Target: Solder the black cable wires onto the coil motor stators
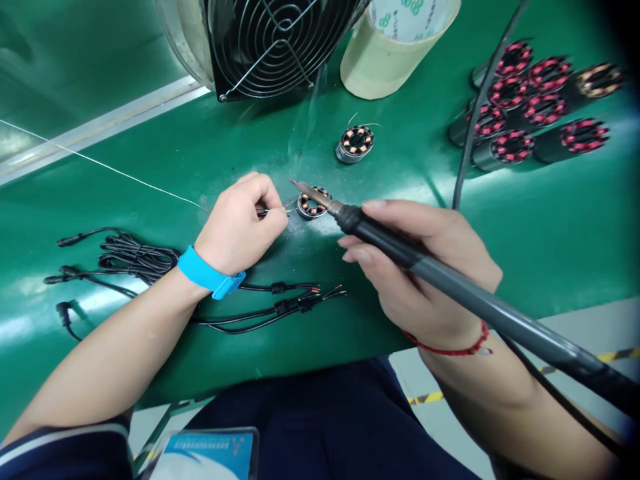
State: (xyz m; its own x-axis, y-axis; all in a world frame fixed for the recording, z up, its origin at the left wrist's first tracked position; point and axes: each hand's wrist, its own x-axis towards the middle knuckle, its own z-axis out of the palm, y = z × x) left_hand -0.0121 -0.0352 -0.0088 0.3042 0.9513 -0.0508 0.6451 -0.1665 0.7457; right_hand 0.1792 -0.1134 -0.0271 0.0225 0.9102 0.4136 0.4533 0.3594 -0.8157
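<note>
My right hand grips a soldering iron like a pen, its tip pointing up and left, above a small motor stator with copper windings. My left hand, wearing a blue wrist strap, is closed in a pinch just left of that stator. Thin wire ends of a black cable show at its fingertips, close to the stator; the rest of the grip is hidden. A fine solder wire runs from the upper left to behind the left hand. Another stator stands farther back.
A black fan with a wire guard stands at the back, thin smoke before it. Beside it is a large tape roll. Several red-wound stators stand at right behind a hanging cord. Coiled black cables lie at left.
</note>
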